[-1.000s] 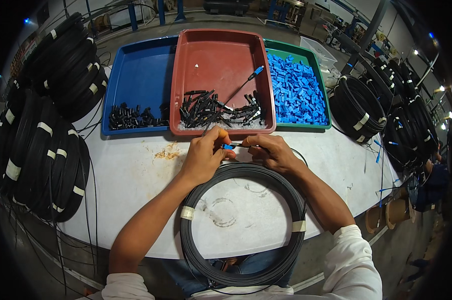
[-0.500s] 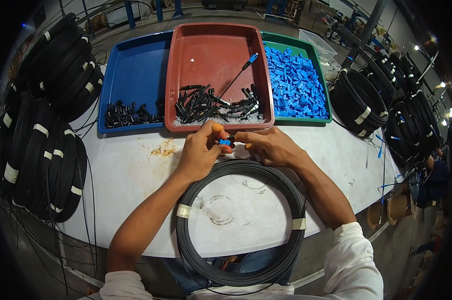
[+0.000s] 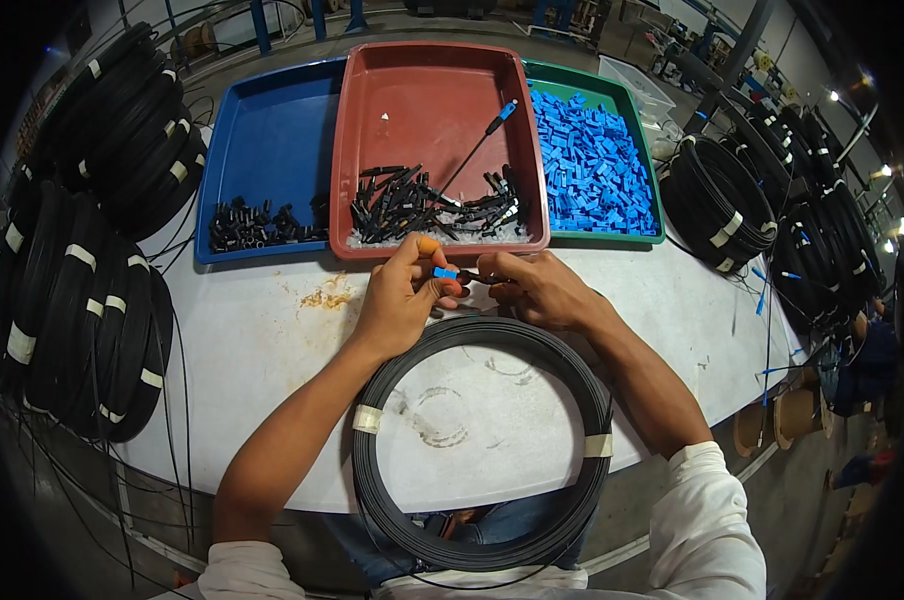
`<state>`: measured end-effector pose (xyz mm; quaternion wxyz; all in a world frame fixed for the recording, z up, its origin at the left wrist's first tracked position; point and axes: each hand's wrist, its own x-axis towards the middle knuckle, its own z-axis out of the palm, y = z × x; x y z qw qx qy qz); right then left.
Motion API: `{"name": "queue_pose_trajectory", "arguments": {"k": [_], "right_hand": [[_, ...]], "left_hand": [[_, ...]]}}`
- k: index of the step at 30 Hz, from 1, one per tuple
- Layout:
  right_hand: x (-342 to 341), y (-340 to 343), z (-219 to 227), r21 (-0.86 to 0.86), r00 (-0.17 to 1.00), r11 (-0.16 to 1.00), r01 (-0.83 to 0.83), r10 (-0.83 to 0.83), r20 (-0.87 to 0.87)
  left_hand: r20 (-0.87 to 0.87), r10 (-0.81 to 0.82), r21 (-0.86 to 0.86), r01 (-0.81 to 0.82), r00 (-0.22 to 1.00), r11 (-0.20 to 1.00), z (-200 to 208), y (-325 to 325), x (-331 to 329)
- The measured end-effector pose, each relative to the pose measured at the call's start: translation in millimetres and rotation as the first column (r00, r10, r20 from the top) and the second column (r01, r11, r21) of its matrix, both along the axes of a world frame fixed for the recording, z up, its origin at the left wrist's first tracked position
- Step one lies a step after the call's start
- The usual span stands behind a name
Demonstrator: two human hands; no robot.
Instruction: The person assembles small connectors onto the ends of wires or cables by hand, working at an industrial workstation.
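Between the fingertips of my left hand point(image 3: 402, 295) is a small blue connector housing point(image 3: 445, 273), pinched and lying roughly level. My right hand point(image 3: 542, 288) is closed on a thin black piece point(image 3: 477, 277), which meets the housing's right end; the fingers cover much of it. Both hands are over the table just in front of the red tray point(image 3: 437, 80). Below them a coil of black cable point(image 3: 372, 470), bound with pale tape, lies on the table and overhangs its near edge.
Black parts lie in the red tray and the blue tray point(image 3: 282, 110); a finished-looking blue-tipped cable end point(image 3: 502, 115) leans in the red one. Blue housings fill the green tray point(image 3: 662, 225). Cable coils are stacked left point(image 3: 82, 300) and right point(image 3: 717, 205) of the white table point(image 3: 242, 400).
The blue housing has turned to lie more level and risen slightly. My right hand has shifted a little to the right, showing more of the black piece.
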<state>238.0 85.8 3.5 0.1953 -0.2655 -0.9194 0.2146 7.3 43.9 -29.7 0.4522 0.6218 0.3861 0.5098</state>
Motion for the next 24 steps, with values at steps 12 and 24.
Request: {"name": "queue_pose_trajectory", "arguments": {"k": [12,24], "right_hand": [[5,2,-7,0.002,0.997,1.000,-0.017,0.017,-0.072],[3,-11,-5,-0.113,0.873,0.981,0.156,-0.191,-0.450]], "left_hand": [[0.084,-0.033,-0.025,0.035,0.996,0.999,-4,1,-3],[0.313,0.038,0.016,-0.046,0.949,0.999,-1,3,-10]]}}
